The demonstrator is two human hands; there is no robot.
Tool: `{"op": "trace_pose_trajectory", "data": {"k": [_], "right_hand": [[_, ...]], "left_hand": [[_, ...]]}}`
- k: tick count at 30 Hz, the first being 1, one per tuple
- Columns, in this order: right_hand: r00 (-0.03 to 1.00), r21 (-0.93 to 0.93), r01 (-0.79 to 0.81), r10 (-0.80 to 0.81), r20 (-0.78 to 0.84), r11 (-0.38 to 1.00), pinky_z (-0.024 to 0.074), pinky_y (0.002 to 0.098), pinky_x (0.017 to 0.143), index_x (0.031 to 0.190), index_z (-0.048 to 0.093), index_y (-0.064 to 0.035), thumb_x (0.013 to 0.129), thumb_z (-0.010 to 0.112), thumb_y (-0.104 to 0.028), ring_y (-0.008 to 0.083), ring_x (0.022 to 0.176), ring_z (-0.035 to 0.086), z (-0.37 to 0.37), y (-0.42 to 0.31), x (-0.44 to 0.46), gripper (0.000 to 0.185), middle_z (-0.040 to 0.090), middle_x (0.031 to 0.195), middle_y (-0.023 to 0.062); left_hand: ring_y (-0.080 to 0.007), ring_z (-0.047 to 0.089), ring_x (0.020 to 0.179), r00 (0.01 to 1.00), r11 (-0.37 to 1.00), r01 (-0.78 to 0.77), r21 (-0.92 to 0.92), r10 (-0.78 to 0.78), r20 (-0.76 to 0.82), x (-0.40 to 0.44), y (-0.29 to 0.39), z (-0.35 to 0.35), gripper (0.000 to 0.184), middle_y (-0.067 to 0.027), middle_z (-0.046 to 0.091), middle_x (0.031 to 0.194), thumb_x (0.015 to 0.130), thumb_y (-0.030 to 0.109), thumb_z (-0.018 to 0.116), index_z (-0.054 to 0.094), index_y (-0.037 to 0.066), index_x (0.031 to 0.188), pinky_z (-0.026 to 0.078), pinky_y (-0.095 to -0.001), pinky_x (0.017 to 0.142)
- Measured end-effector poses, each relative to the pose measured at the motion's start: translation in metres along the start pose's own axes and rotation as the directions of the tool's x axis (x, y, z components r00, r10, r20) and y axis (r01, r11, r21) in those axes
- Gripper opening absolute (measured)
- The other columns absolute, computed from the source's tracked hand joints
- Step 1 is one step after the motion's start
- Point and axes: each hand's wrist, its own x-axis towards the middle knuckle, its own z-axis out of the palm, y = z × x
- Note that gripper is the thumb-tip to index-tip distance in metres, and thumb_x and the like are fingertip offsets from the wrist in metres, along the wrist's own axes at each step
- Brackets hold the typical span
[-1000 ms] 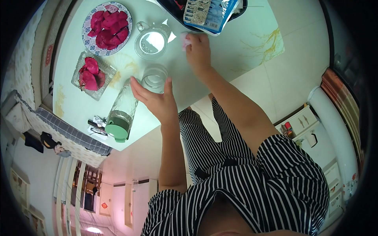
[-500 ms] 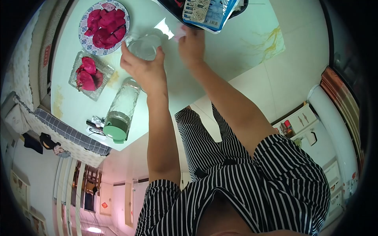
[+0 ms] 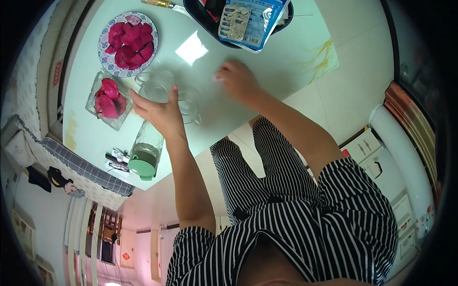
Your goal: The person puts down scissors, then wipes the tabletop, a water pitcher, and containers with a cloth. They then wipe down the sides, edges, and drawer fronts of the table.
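Observation:
My left hand [image 3: 160, 114] has its thumb and fingers around the near side of a clear glass mug [image 3: 153, 87]. Beside it, to the right, a second glass mug [image 3: 192, 106] stands on the pale table. My right hand [image 3: 237, 82] is closed, slightly blurred, over the table; a small bit of pink-and-white tissue [image 3: 217, 77] shows at its fingertips, the rest hidden. A clear bottle with a green lid [image 3: 142, 167] lies just below my left hand.
Red fruit pieces fill a patterned plate [image 3: 103, 56] at the upper left. Red peels lie in a square glass dish [image 3: 114, 125]. A dark tray [image 3: 198, 21] with blue packets [image 3: 260, 31] is at the top, near a knife handle [image 3: 157, 3]. Small items [image 3: 117, 159] lie beside the bottle.
My left hand took hold of the upper mug, which has moved left and toward me, beside the other mug. My right hand with the tissue has moved away from the tray, toward me.

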Motion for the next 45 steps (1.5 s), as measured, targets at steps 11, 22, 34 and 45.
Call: {"op": "trace_pose_trajectory", "data": {"k": [11,22,34,45], "right_hand": [[0.825,0.180,-0.425,0.462,-0.326,0.887,0.0530,0.0354,0.075,0.094,0.068,-0.0074,0.077,0.064,0.005,0.0271,0.088,0.059,-0.053,0.060,-0.060,0.022,0.055,0.098,0.0108],[0.443,0.991,0.125,0.896,-0.020,-0.039,0.0532,0.0296,0.084,0.114,0.061,-0.0014,0.089,0.060,0.001,0.0144,0.094,0.064,-0.055,0.026,-0.028,0.025,0.066,0.104,0.0068],[0.343,0.952,0.146,0.889,-0.302,0.267,0.0470,0.0268,0.084,0.116,0.060,-0.0035,0.094,0.059,-0.002,0.0114,0.090,0.058,-0.055,0.078,0.024,0.023,0.065,0.101,0.0034],[0.467,0.934,0.259,0.815,-0.344,0.246,0.0500,0.0258,0.077,0.110,0.064,-0.0056,0.093,0.054,0.003,0.0103,0.088,0.060,-0.064,0.081,0.008,0.022,0.068,0.099,0.0032]], "left_hand": [[-0.0273,0.061,0.112,0.790,0.643,0.484,-0.594,-0.029,0.613,0.026,0.112,0.079,0.074,-0.0186,0.057,0.129,0.099,0.024,0.058,0.015,0.001,0.156,0.052,-0.0377,0.095],[-0.0289,0.072,0.090,0.636,0.538,0.600,-0.592,0.127,0.761,0.048,0.107,0.122,0.051,-0.0160,0.064,0.118,0.088,-0.011,0.040,0.045,0.007,0.136,0.066,-0.0376,0.061],[-0.0367,0.068,0.105,0.660,0.560,0.625,-0.544,-0.006,0.751,-0.014,0.113,0.135,0.049,-0.0209,0.056,0.129,0.093,-0.010,0.040,0.036,0.010,0.138,0.067,-0.0490,0.074],[-0.0368,0.069,0.100,0.686,0.653,0.552,-0.518,-0.003,0.728,-0.010,0.111,0.134,0.064,-0.0193,0.057,0.127,0.085,-0.015,0.047,0.036,0.015,0.140,0.067,-0.0499,0.072]]}}
